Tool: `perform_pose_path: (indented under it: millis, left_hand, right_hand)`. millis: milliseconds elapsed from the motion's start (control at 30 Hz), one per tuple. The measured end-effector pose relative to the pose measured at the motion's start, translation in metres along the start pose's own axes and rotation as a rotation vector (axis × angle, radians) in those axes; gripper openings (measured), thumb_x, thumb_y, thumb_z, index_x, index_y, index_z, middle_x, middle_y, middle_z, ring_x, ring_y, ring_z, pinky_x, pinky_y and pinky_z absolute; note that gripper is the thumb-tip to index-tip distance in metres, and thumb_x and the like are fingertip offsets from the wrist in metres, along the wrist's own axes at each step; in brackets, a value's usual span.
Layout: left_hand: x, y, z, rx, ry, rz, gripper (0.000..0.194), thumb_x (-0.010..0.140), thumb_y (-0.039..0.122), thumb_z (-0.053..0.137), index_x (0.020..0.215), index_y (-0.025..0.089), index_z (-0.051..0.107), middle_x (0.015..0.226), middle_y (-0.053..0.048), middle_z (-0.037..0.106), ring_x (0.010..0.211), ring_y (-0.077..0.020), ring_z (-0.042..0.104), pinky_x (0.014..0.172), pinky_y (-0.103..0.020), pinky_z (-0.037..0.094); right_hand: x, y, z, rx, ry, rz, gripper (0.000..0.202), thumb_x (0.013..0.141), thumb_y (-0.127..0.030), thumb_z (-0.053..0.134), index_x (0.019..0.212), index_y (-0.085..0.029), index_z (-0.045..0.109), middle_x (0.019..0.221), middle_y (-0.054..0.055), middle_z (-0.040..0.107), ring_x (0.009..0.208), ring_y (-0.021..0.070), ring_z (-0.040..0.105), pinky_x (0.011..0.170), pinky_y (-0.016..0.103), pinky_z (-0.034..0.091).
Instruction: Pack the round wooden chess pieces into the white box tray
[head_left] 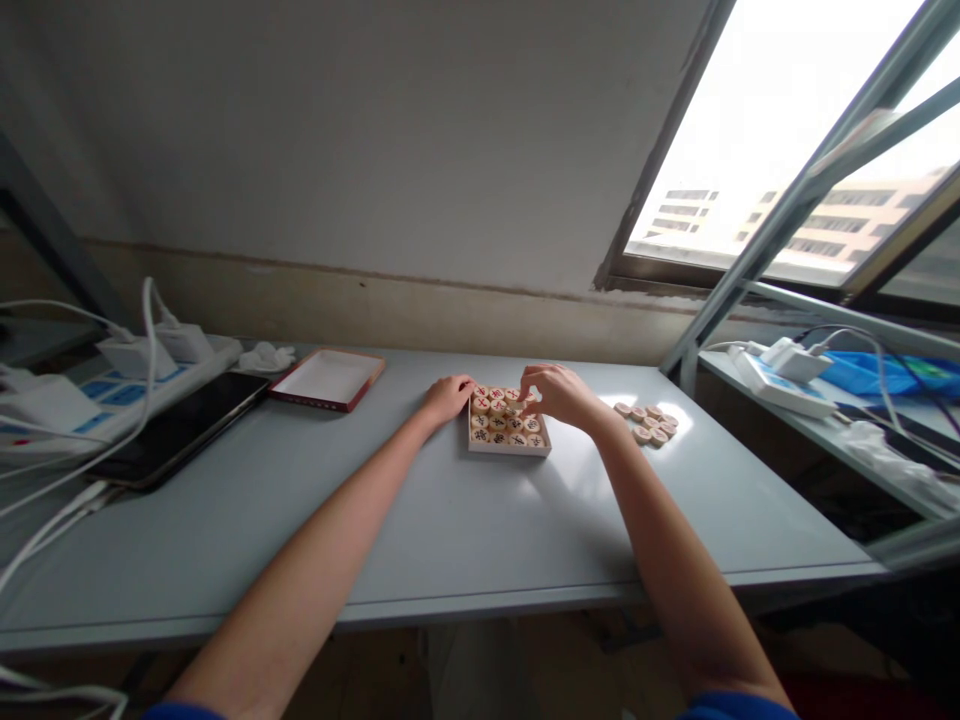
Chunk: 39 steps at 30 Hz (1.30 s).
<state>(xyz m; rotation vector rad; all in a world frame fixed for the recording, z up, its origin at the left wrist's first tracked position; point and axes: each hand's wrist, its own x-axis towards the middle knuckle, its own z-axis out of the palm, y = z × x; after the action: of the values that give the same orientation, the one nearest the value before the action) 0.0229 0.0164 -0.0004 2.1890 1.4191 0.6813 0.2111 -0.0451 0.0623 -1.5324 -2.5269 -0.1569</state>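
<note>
A shallow white box (510,450) lies on the desk before me, with round wooden Chinese chess pieces (498,423) set in rows inside it. Pieces with red characters fill the far rows, and black characters mark the near ones. My left hand (448,396) has its fingers bent against the box's far left corner and holds it there. Over the right part of the box, my right hand (561,392) is closed in a pinch, thumb and fingertips on a piece that they largely cover. More loose pieces (651,424) lie face up in a cluster to the right.
A box lid (328,378) with a red rim rests upturned at the left. Beyond it are a black tablet (180,430), a power strip (225,352) and white cables. A metal shelf (885,455) with chargers borders the desk (465,540) on the right.
</note>
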Motion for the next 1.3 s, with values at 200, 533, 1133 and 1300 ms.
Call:
perform_pose_path:
  millis: [200, 533, 1133, 1300]
  left_hand:
    - [0.0, 0.001, 0.0, 0.001, -0.003, -0.009, 0.029, 0.084, 0.025, 0.04, 0.099, 0.019, 0.065, 0.106, -0.005, 0.065, 0.098, -0.0186, 0.057, 0.082, -0.024, 0.041]
    - [0.0, 0.0, 0.001, 0.019, -0.001, -0.004, 0.03, 0.085, 0.025, 0.039, 0.099, 0.017, 0.064, 0.106, -0.006, 0.065, 0.098, -0.0183, 0.057, 0.082, -0.024, 0.041]
    - [0.001, -0.002, 0.001, 0.03, 0.009, -0.003, 0.029, 0.084, 0.025, 0.04, 0.097, 0.019, 0.066, 0.103, -0.006, 0.066, 0.095, -0.0199, 0.058, 0.08, -0.025, 0.042]
    - [0.003, -0.003, 0.003, 0.016, 0.018, -0.004, 0.028, 0.084, 0.025, 0.041, 0.095, 0.02, 0.066, 0.104, -0.005, 0.066, 0.096, -0.0195, 0.058, 0.08, -0.024, 0.042]
  right_hand:
    - [0.0, -0.007, 0.0, -0.047, -0.064, 0.057, 0.015, 0.063, -0.026, 0.072, 0.074, -0.021, 0.064, 0.074, 0.0, 0.063, 0.064, 0.0125, 0.052, 0.052, 0.021, 0.027]
    - [-0.001, -0.004, 0.001, 0.07, -0.086, 0.104, 0.008, 0.068, -0.027, 0.067, 0.074, -0.022, 0.065, 0.075, 0.0, 0.063, 0.064, 0.011, 0.052, 0.053, 0.019, 0.029]
    - [-0.023, 0.038, -0.004, -0.259, -0.092, 0.632, 0.028, 0.078, -0.031, 0.055, 0.101, -0.016, 0.062, 0.108, 0.015, 0.059, 0.1, 0.0279, 0.053, 0.078, 0.037, 0.038]
    - [-0.034, 0.052, -0.005, -0.102, -0.416, 0.752, 0.028, 0.081, -0.032, 0.048, 0.087, -0.011, 0.066, 0.086, 0.017, 0.066, 0.077, 0.0241, 0.062, 0.063, 0.03, 0.042]
